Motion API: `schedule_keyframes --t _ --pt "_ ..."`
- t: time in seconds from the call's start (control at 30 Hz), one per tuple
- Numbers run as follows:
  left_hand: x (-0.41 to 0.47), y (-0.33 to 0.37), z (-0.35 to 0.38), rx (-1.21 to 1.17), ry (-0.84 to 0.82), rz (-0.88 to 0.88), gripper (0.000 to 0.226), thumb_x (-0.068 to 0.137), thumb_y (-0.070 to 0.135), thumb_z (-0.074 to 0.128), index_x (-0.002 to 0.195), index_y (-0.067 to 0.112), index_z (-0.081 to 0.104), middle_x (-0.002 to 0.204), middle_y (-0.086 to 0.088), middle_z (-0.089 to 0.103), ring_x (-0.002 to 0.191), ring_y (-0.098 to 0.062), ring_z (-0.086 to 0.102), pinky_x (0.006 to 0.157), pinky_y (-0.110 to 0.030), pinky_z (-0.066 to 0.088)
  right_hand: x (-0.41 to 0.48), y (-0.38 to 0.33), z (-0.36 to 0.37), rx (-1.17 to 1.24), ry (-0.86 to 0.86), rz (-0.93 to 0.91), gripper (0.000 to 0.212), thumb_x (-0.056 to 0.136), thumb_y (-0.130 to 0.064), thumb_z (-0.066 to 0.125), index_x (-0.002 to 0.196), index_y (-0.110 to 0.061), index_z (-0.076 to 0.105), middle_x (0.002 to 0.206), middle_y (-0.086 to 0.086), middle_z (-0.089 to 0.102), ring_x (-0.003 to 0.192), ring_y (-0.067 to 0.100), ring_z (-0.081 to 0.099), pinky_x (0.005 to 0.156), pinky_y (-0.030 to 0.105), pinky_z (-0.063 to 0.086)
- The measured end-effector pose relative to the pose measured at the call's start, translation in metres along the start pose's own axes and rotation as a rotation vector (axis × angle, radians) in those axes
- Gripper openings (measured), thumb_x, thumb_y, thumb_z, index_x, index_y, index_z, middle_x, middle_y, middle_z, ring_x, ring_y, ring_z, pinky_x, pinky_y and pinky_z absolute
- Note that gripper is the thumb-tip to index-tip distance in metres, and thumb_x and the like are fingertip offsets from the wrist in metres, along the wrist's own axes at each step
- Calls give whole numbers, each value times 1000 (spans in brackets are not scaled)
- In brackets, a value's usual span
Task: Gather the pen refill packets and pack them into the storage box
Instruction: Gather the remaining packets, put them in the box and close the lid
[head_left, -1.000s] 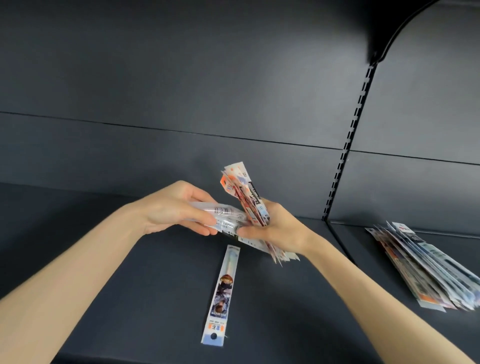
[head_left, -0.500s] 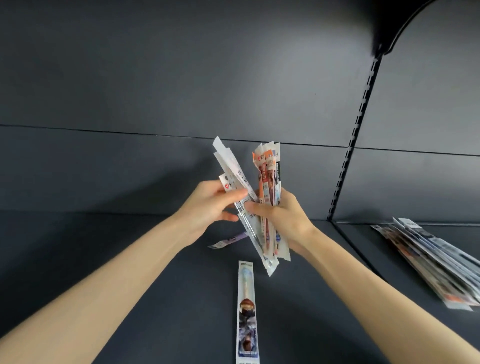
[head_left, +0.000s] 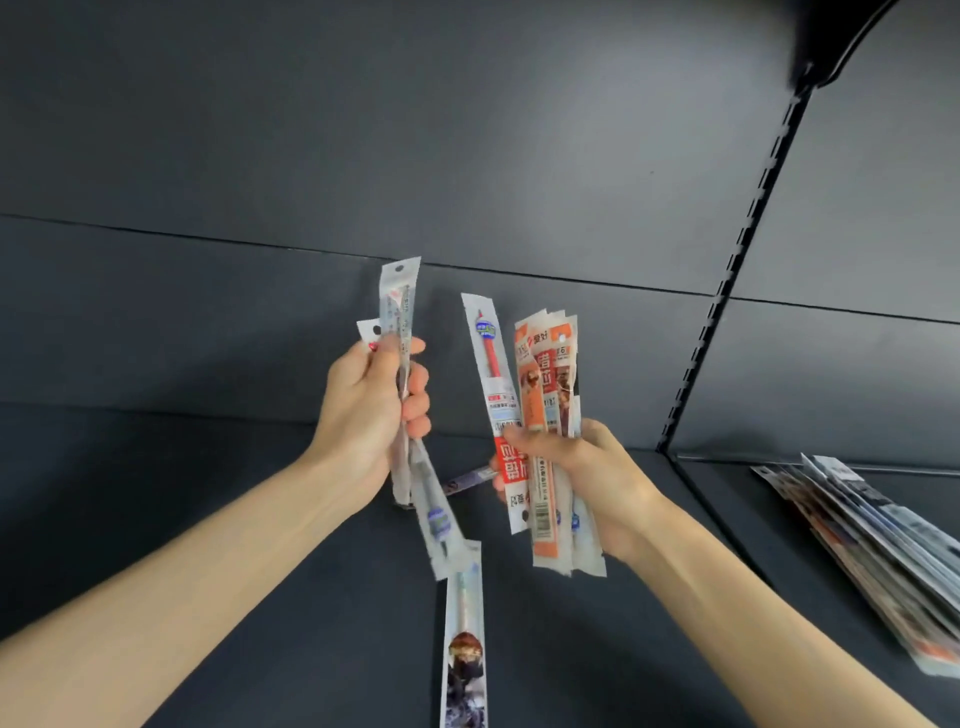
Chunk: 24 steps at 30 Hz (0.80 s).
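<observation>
Risk: left hand (head_left: 371, 415) grips a few clear packets (head_left: 400, 312), one hanging skewed, right hand (head_left: 587, 483) clamps a fanned bundle (head_left: 545, 374), so slick ones may slide out onto the shelf (head_left: 597, 649) by the near loose packet (head_left: 464, 649); storage box not in view.

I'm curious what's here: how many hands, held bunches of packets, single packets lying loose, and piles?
Hands: 2 (left hand, right hand)
Held bunches: 2 (left bunch, right bunch)
Loose single packets: 2 (near packet, far packet)
Piles: 1 (pile)
Total: 7
</observation>
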<state>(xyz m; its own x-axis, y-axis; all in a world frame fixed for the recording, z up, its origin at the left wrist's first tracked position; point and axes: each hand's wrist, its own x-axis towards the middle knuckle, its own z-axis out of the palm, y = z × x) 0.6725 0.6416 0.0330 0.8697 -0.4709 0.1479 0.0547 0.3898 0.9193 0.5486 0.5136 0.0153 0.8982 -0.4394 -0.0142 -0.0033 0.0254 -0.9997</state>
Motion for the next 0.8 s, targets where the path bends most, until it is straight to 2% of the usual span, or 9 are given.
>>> schedule_keyframes --t 0.13,0.2,0.27,0.37,0.47,0.53,0.63,0.73,0.8 --pt "-4 -3 0 238 -184 -81 39 85 45 60 86 7 56 55 2 33 41 -9 20 38 -22 16 0 5 4 14 -22 -40 17 89 -14 63 106 -12 65 77 2 75 69 17 72 66 28 57" --pt "-7 -4 0 329 -272 -107 28 81 35 70 81 9 60 50 7 34 40 -8 22 36 -20 16 -2 5 7 30 -35 -77 18 88 -12 62 106 -14 66 84 5 76 76 20 73 64 25 58" --pt "-9 -5 0 350 -316 -100 12 83 23 70 89 12 68 49 8 40 41 -7 28 36 -20 17 -3 6 10 39 -56 -91 19 88 -9 61 106 -13 67 90 7 76 81 22 74 67 27 58" --pt "-4 -1 -1 295 -247 -56 7 88 18 64 89 11 67 55 4 54 41 -6 36 35 -17 20 -4 7 10 61 -37 -75 16 90 -9 60 104 -5 66 95 10 76 86 25 73 71 32 60" --pt "5 12 -8 340 -257 5 9 90 17 61 82 13 62 58 -6 46 39 -7 28 36 -19 17 -3 4 7 139 23 -51 11 91 -11 60 94 -1 62 82 14 73 66 24 71 63 33 59" --pt "5 21 -12 488 -390 17 8 88 18 63 81 14 65 61 -11 48 38 -7 26 37 -19 18 -3 1 4 183 90 -57 12 91 -17 61 83 -8 58 67 8 63 47 14 55 50 27 50" --pt "5 28 -17 625 -535 -11 11 78 17 72 68 16 66 48 3 45 36 -6 29 37 -18 20 -3 -4 0 322 118 -71 23 92 -28 57 76 -13 64 68 5 59 45 10 42 43 20 39" --pt "6 30 -20 739 -633 -18 12 66 24 79 64 19 68 53 2 46 43 -11 36 42 -21 25 -7 -9 -5 241 48 13 49 75 -67 51 76 -19 60 83 3 73 60 18 54 46 20 43" --pt "6 29 -21 803 -674 -5 12 69 19 81 67 17 69 59 0 52 53 -14 43 50 -23 32 -9 -10 -8 116 -19 42 44 73 -58 65 79 -16 54 86 4 76 65 18 64 49 22 46"
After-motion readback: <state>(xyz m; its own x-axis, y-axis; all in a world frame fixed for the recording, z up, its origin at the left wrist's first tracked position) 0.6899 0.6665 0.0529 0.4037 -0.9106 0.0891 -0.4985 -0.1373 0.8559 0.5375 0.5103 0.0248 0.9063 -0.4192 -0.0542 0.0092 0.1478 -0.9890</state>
